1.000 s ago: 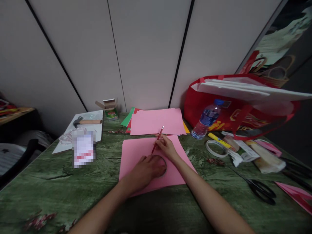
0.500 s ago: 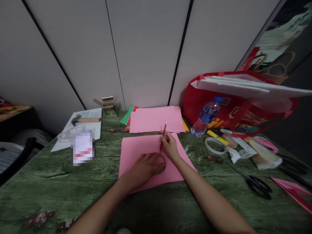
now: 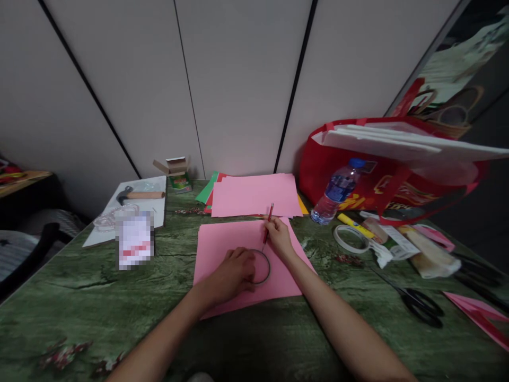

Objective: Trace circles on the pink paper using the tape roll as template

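A sheet of pink paper (image 3: 222, 239) lies on the table, with more pink sheets under it. On it rests a thin grey ring (image 3: 269, 269), flat against the paper. My left hand (image 3: 234, 269) grips the ring's left side, fingers on its upper left and thumb near its lower edge. In my right hand (image 3: 279, 237) is a red pencil (image 3: 271, 213), closed in the fingers and held nearly upright. The pencil's tip meets the paper at or very close to the ring's upper edge; whether they touch I cannot tell.
Pink, green and red sheets (image 3: 254, 193) lie behind, against the wall. To the right are a water bottle (image 3: 338, 191), a red bag (image 3: 318, 154), a tape roll (image 3: 352, 239), a yellow glue stick (image 3: 355, 225) and black scissors (image 3: 419, 305). At left lie a hammer (image 3: 143, 195) and a small box (image 3: 180, 178).
My left hand has drawn back leftward from over the ring to its left side, uncovering the ring's inside. The pencil and right hand have barely moved.
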The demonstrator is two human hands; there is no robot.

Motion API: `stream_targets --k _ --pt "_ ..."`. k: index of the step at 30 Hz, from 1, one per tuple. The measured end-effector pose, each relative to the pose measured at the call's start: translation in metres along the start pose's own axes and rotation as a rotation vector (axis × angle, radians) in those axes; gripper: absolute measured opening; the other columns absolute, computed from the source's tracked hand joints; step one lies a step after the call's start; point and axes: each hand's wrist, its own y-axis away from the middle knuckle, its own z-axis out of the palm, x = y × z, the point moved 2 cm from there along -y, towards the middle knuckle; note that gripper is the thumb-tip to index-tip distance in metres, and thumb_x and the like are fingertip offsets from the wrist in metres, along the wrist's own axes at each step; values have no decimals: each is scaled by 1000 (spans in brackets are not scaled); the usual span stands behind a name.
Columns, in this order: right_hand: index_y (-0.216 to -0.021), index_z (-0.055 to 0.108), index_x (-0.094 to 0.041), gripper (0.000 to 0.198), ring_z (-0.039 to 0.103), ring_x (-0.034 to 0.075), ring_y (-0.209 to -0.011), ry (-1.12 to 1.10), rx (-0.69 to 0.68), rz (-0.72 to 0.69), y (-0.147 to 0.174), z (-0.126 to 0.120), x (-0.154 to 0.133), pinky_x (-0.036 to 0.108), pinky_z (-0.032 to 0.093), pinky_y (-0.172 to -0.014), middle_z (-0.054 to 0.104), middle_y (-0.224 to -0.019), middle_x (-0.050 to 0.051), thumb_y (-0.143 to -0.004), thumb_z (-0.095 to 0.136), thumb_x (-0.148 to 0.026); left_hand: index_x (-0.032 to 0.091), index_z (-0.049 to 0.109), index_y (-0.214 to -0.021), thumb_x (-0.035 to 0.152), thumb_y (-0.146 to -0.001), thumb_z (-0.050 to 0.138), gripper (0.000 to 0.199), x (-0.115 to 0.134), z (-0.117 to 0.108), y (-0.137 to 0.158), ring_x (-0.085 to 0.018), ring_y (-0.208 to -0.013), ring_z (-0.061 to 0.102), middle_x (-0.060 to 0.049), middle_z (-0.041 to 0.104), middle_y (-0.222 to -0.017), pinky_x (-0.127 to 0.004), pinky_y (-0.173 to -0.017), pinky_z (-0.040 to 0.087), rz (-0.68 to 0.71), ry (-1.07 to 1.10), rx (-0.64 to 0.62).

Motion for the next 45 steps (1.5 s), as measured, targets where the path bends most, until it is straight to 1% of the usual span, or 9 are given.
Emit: stream_targets --k 7,11,14,18,21,26,33,40,45 --pt "-88 57 -15 30 38 8 -40 -132 35 81 -3 0 5 20 32 -36 45 -52 -8 -67 52 -37 17 51 -81 18 -84 60 9 -9 -15 7 -18 -95 46 -4 55 -95 -32 -84 38 -33 97 152" --pt "-86 56 -16 29 38 8 -39 -197 48 109 -4 1 6 20 32 -35 46 -52 -8 -66 54 -37 18 49 -80 15 -86 54 9 -40 -28 37 -16 -89 49 -3 52 -91 -27 -77 42 -42 229 361" --pt "-84 56 -16 28 39 7 -39 -238 54 122 -3 1 7 20 33 -35 48 -53 -7 -65 56 -36 18 54 -86 18 -90 49 6 -58 -33 66 -15 -92 52 -4 53 -96 -28 -79 43 -51 220 422" --pt "-85 57 -15 29 38 7 -38 -269 54 137 -1 0 5 19 31 -35 47 -50 -8 -64 59 -34 18 59 -80 23 -87 55 10 -61 -35 87 -17 -102 51 -5 55 -102 -31 -85 43 -28 226 326" --pt "-87 59 -14 30 37 6 -37 -277 60 146 1 0 3 18 30 -34 48 -50 -8 -63 60 -33 17 61 -78 24 -85 59 10 -56 -32 87 -17 -98 52 -5 56 -97 -30 -83 43 18 242 235" --pt "-86 59 -14 30 36 5 -37 -276 76 155 1 0 2 17 28 -34 47 -49 -8 -62 61 -33 17 61 -79 26 -84 61 10 -55 -23 84 -18 -93 51 -4 57 -89 -32 -85 40 100 207 215" --pt "-86 61 -14 30 38 5 -38 -264 79 147 2 -2 2 17 30 -35 49 -51 -8 -62 62 -32 17 60 -75 26 -77 70 14 -57 -17 85 -16 -91 51 -2 57 -93 -28 -80 41 38 306 154" --pt "-87 62 -13 31 38 5 -39 -256 72 143 1 -3 5 17 29 -36 49 -51 -8 -63 63 -31 21 59 -96 23 -65 79 37 -63 -20 86 -18 -100 52 -3 55 -105 -31 -86 41 -103 439 227" --pt "-88 61 -14 30 38 5 -40 -247 69 143 0 -4 8 17 30 -37 49 -54 -7 -63 63 -32 24 55 -109 23 -65 79 50 -64 -20 87 -20 -103 51 -4 50 -116 -33 -87 42 -163 483 235"
